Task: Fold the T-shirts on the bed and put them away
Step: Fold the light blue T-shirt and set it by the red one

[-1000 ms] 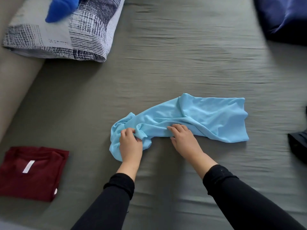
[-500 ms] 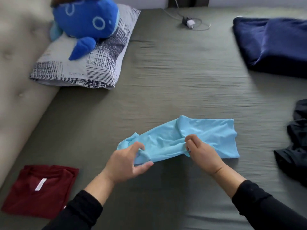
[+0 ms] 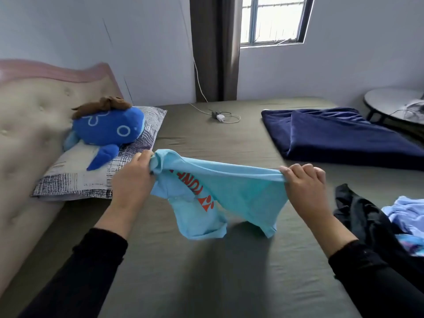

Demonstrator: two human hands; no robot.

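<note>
A light blue T-shirt [image 3: 241, 193] with orange print hangs in the air above the grey-green bed [image 3: 206, 271], stretched between my two hands. My left hand [image 3: 134, 177] grips its left end, bunched by the collar. My right hand [image 3: 305, 182] pinches its right end. The shirt's lower parts droop toward the sheet without lying flat. At the right edge a black garment [image 3: 360, 216] and a pale blue garment [image 3: 408, 212] lie in a loose heap.
A patterned pillow [image 3: 96, 177] with a blue plush toy [image 3: 105, 129] sits by the padded headboard at the left. A folded navy blanket [image 3: 339, 136] lies at the back right, a charger with cable [image 3: 220, 116] at the far edge, a round table [image 3: 394, 104] beyond.
Both hands have lifted the light blue T-shirt off the bed and pulled it wide apart. My view has tilted up, so the folded maroon shirt at the lower left has left the frame.
</note>
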